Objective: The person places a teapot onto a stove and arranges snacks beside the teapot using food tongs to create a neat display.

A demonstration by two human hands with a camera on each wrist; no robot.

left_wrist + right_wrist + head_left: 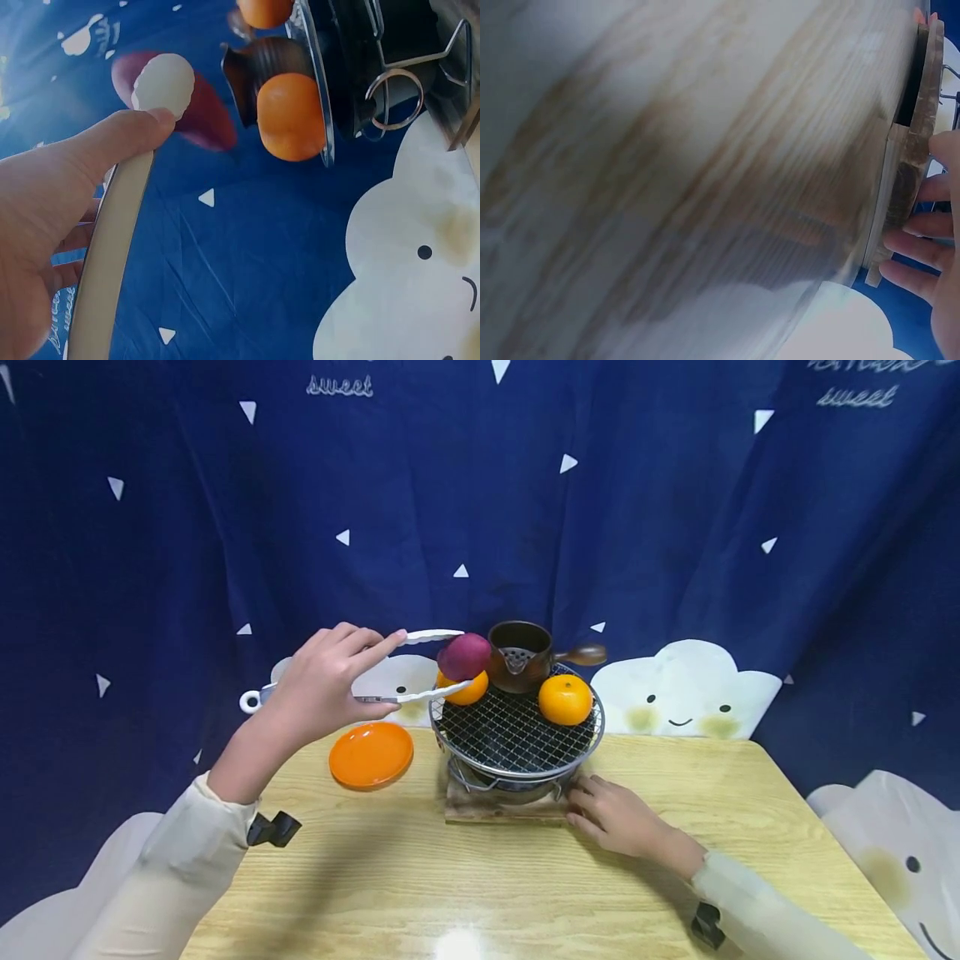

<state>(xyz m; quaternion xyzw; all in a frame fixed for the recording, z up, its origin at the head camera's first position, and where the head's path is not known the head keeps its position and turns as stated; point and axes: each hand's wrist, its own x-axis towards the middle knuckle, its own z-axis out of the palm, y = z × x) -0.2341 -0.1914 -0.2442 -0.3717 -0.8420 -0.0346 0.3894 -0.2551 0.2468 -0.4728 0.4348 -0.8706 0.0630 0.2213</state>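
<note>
My left hand point(322, 681) holds white-tipped tongs point(433, 635), thumb on one arm and fingers on the other. Between the tong tips is a purple-red sweet potato point(467, 656), tapered at its end in the left wrist view. It is raised above the left side of a round wire grill point(510, 735). Partly behind it sits one orange tangerine point(467, 689); another tangerine point(566, 700) rests on the grill's right side. My right hand point(618, 817) touches the right end of the wooden base point(502, 810) under the grill, fingers loosely extended.
A dark brown pot point(521, 672) with a side handle stands at the back of the grill. Left of the grill, an orange plate point(371, 756) lies on the wooden table point(420, 893). A blue curtain point(480, 510) hangs behind the table.
</note>
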